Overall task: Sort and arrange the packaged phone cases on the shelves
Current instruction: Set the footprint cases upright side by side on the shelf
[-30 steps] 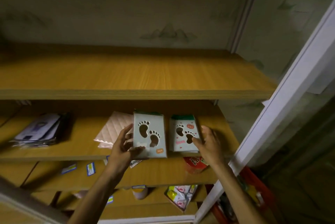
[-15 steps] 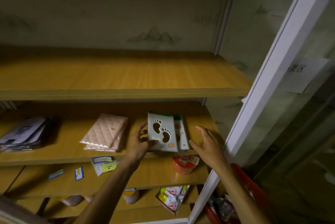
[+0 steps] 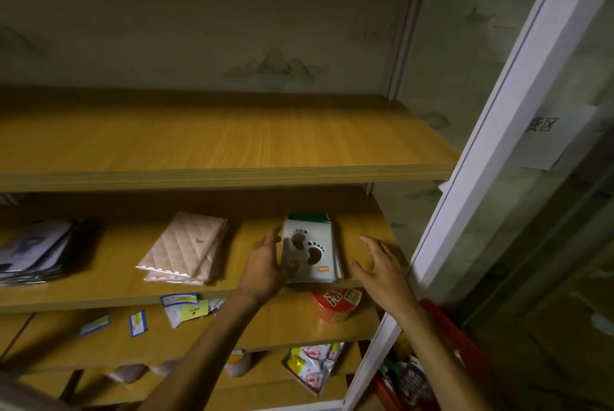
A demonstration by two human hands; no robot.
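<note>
A stack of grey packaged phone cases with a footprint cut-out and green top lies flat on the middle shelf, near its right end. My left hand grips the top package at its left edge, thumb on its lower left corner. My right hand hovers just right of the stack with fingers spread, touching nothing. A stack of pink quilted packaged cases lies left of my left hand. At the shelf's far left sits a dark pile of purple-printed packages.
The upper shelf is bare wood. On the lower shelf stand a red noodle cup and loose price labels; a snack bag lies below. A white door frame and a red basket bound the right side.
My left hand has carried the footprint package rightward and laid it flat on the second one, forming one stack. My right hand has let go and drawn off to the right.
</note>
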